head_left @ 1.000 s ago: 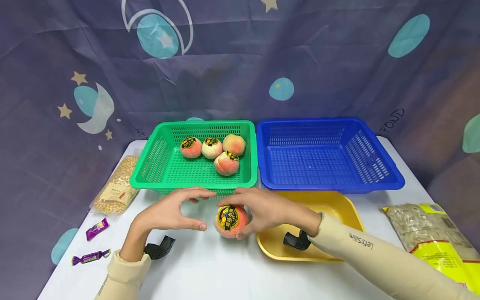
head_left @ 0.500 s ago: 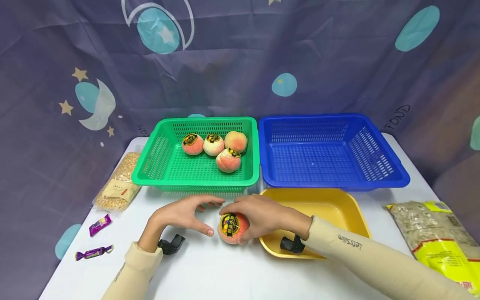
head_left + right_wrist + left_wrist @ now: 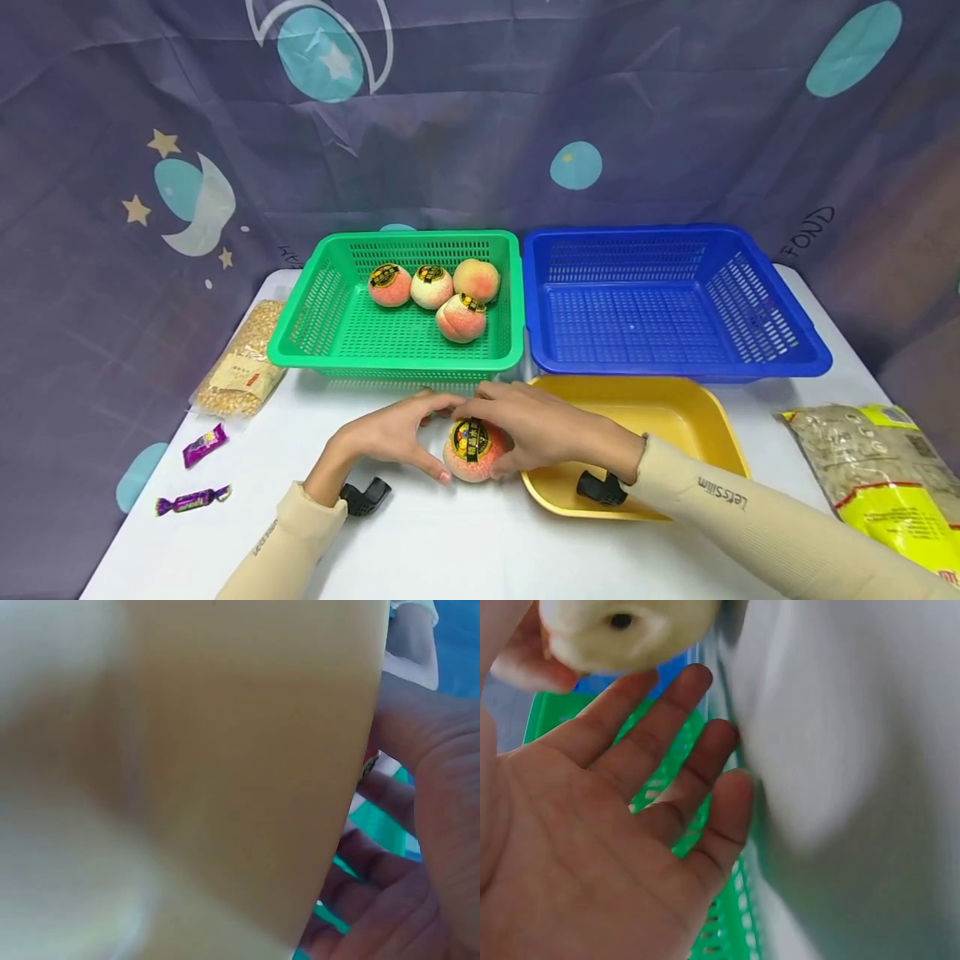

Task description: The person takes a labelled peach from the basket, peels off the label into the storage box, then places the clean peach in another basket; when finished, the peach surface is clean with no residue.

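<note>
- Head view, far left of the white table: 2 purple-wrapped candies lie near the front edge, and a clear bag of corn kernels lies behind them, just beside the green basket.
- Green basket stands at the back left and holds 4 peaches clustered toward its right rear corner; 3 of them show black and gold labels.
- Left hand curves in from the left, fingers loosely bent and spread, its thumb tip touching the lower left of the labelled peach and its fingertips arching over toward the right hand.
- Left wrist view shows the palm open with the fingers spread, the peach's pale underside just above them and green basket mesh behind.
- That peach sits on the table in front of the green basket, just beside the left edge of the yellow tray, its label facing up.
- Right hand wraps over the top and right side of the peach, fingers curled round it.
- Right wrist view is mostly blurred yellow; finger detail there cannot be told.
- Yellow tray lies under the right wrist, with the blue basket behind it.
- Bag of grain with a yellow label lies at the far right.
</note>
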Tool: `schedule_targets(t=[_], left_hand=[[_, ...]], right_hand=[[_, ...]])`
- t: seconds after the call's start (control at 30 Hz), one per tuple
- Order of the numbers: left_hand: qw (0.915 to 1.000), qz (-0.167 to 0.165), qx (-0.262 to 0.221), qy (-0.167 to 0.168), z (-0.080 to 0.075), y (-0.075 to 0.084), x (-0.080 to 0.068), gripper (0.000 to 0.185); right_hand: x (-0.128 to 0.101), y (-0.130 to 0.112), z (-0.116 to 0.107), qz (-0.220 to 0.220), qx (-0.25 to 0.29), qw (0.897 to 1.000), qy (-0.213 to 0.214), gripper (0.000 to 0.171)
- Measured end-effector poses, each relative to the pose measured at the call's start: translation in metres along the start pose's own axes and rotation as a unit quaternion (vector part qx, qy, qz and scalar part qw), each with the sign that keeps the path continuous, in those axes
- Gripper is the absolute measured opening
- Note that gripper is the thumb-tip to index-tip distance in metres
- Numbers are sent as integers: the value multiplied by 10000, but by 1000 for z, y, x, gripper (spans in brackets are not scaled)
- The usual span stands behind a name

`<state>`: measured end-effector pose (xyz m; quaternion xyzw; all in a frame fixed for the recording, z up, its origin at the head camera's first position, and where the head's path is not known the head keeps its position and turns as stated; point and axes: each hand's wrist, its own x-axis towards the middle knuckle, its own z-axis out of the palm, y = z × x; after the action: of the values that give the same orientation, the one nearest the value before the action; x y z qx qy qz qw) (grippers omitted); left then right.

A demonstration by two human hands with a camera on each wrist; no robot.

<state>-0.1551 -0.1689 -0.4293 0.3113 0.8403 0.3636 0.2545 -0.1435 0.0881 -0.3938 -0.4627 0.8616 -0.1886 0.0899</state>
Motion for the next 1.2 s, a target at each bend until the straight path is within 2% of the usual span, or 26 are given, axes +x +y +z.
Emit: schedule_targets(t=[0.2,0.37,0.57,0.7,0.97,1.2], left_hand=[[9999,140,-57,43,8,1,9,81],[9997,136,-165,92,9,1,10,76],[9994,269,-207,-20,8,3,12,70],[9993,339,-142,-115,7,8,14,65],[9997,202,-87,-72,7,12,16,61],[9991,361,-196,-48,8,9,15,60]], right_hand=[[-5,2,-4,-27,493,9987,150,64],[-4,2,-8,-135,553,9979,316,41],[-1,1,-7,220,937,9946,388,17],[1,-1,-6,354,969,9931,555,2],[6,-9,-13,398,1133,9905,668,14],[2,-13,-15,291,966,9928,654,12]])
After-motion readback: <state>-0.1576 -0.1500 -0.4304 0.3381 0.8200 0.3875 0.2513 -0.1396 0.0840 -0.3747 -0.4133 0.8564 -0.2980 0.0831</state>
